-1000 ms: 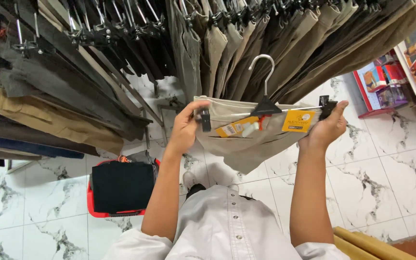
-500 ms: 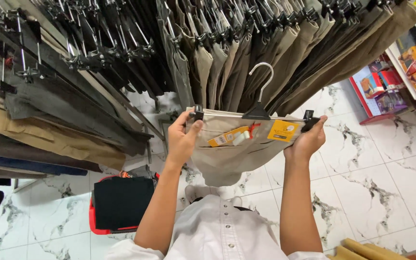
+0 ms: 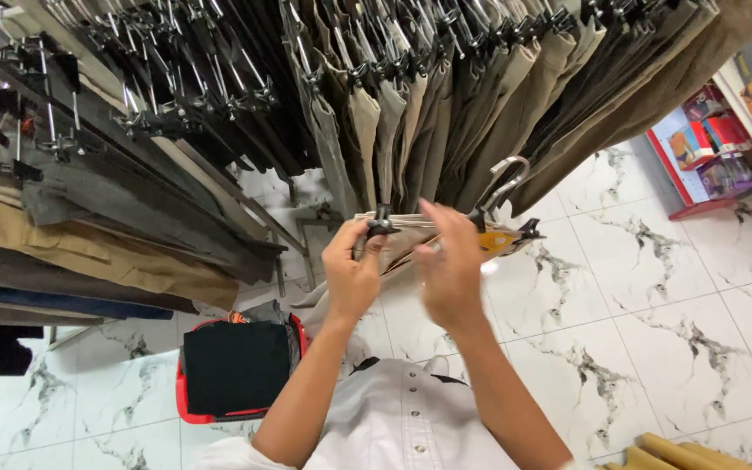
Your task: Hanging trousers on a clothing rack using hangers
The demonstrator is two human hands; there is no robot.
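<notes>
Both hands work the clip hanger (image 3: 480,228) — left hand (image 3: 352,271) clamped on its clip end, right hand (image 3: 451,265) spread loose across the beige trousers (image 3: 398,254) — not yet hung on the rack (image 3: 376,61).

Left hand (image 3: 352,277) grips clip hanger (image 3: 446,228); right hand (image 3: 451,268) blurred over it.

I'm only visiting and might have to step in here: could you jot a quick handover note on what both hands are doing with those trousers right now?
Left hand: gripping the left clip end of the clip hanger, which carries folded beige trousers.
Right hand: open, blurred, in front of the hanger's middle; whether it touches the hanger cannot be told.
Hanger is off the rail, held level below the hanging trousers.
Done: the pair is clipped on at both ends.
Left: it is not yet on the rail.
Red basket with dark cloth sits on the floor.
</notes>
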